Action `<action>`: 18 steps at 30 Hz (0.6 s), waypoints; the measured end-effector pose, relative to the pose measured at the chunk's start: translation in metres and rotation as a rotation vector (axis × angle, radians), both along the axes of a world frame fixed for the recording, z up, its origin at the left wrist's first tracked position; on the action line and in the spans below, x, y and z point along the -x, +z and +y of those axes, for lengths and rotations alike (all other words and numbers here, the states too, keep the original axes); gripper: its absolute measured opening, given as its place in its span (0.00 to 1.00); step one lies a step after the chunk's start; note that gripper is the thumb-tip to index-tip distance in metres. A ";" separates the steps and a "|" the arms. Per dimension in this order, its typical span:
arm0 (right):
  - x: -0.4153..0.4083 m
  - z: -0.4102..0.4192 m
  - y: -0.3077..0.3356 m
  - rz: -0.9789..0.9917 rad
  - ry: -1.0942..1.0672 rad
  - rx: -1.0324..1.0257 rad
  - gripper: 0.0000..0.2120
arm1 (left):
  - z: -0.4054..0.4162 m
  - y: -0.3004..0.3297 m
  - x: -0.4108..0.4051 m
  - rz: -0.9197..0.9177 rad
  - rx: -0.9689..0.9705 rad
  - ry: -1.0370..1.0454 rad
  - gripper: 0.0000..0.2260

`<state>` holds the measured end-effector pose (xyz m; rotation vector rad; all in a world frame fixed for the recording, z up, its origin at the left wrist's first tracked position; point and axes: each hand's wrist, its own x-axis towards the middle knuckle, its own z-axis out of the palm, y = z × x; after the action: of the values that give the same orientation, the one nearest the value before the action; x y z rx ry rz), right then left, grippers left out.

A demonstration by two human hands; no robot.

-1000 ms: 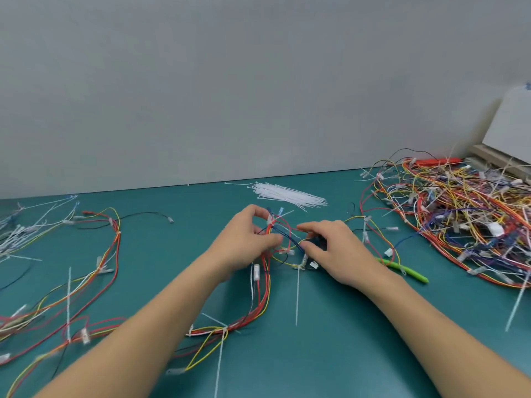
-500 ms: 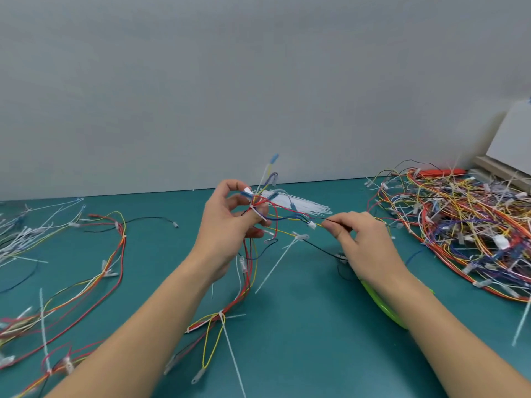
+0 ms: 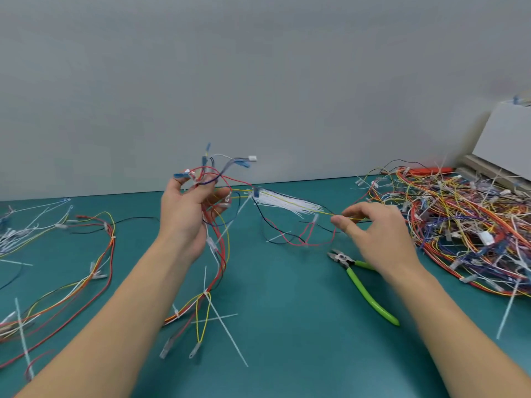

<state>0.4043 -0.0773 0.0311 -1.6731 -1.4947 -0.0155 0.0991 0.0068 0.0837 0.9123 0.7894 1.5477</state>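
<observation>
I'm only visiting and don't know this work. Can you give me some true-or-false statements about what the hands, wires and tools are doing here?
1. The left hand grips a bundle of red, yellow and blue wires raised above the teal tabletop. True.
2. The right hand holds the green-handled cutting pliers. False: they lie on the tabletop; the right hand pinches a thin yellow wire.
3. A bunch of white plastic cable ties lies on the tabletop near the wall. True.
4. The tangled heap of coloured wires lies on the person's left. False: it lies on the right.
</observation>
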 end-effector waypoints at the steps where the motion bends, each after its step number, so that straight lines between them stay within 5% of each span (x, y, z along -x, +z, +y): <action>1: -0.002 -0.001 0.001 0.007 0.008 0.008 0.13 | 0.002 0.001 0.003 -0.030 0.005 0.010 0.15; 5: -0.009 -0.003 0.005 0.084 0.035 -0.054 0.07 | 0.004 0.001 0.011 -0.077 0.014 0.013 0.15; 9: -0.010 -0.004 0.008 0.228 0.074 0.006 0.01 | -0.002 0.001 0.012 -0.080 0.024 -0.038 0.04; 14: -0.015 -0.010 0.012 0.025 0.014 0.155 0.05 | -0.008 0.006 0.017 -0.219 0.064 -0.148 0.07; 18: -0.010 -0.019 0.027 0.064 -0.037 0.072 0.10 | -0.012 0.009 0.028 -0.411 0.106 -0.235 0.11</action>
<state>0.4146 -0.0960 0.0580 -1.7427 -1.4313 0.0714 0.0715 -0.0056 0.0923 0.5589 0.4463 1.4075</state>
